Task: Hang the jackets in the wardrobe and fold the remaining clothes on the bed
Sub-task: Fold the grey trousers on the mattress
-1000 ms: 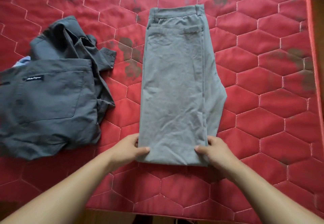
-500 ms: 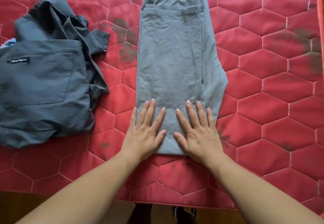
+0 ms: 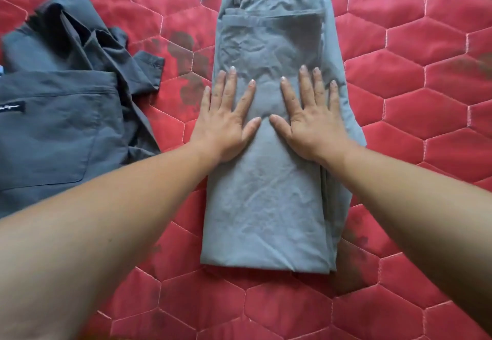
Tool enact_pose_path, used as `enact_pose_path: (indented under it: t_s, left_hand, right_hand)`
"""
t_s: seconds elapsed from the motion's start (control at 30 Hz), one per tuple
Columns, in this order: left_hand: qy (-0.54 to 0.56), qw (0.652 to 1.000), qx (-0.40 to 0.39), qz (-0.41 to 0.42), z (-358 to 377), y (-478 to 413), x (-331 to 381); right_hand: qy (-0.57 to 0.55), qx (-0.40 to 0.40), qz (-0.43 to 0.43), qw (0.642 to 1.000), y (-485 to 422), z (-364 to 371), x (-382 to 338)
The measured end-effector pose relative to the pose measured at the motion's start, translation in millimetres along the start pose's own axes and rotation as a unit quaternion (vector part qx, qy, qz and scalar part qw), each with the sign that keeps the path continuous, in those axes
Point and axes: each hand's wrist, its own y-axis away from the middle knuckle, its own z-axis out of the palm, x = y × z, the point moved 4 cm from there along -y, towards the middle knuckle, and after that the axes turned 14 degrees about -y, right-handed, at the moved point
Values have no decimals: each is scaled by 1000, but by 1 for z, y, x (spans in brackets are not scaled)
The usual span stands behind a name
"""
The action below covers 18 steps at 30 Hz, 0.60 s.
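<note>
Light grey trousers [image 3: 269, 206] lie folded lengthwise in the middle of the red quilted bed [image 3: 426, 100], waistband at the far end and folded edge near me. My left hand [image 3: 226, 121] rests flat on the middle of the trousers with its fingers spread. Beside it my right hand [image 3: 311, 119] lies flat on the same cloth, fingers apart. Neither hand grips anything. A dark grey garment [image 3: 61, 116] with a small black label lies crumpled to the left.
The bed cover has a hexagon stitch pattern and dark stains between the two garments. A sliver of light blue cloth [image 3: 1, 69] peeks out at the far left edge behind the dark garment.
Both hands left the near folded edge of the trousers, flattened, and slid away from me up the cloth to its middle. The camera moved closer.
</note>
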Motion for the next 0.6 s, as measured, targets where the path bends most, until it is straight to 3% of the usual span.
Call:
enact_pose_path:
  t_s: [0.13, 0.3, 0.43, 0.6]
  left_hand:
    - [19, 1000, -8, 5, -11, -1, -5]
    - [70, 994, 50, -63, -56, -57, -35]
    - [126, 990, 16, -64, -79, -120, -54]
    - [155, 979, -3, -135, -87, -136, -74]
  right_hand:
    - [-5, -8, 3, 1000, 2, -6, -2]
    - [-23, 87, -15, 996, -39, -62, -1]
    - [-126, 86, 63, 986, -98, -89, 11]
    - [-234, 72, 163, 956, -122, -101, 32]
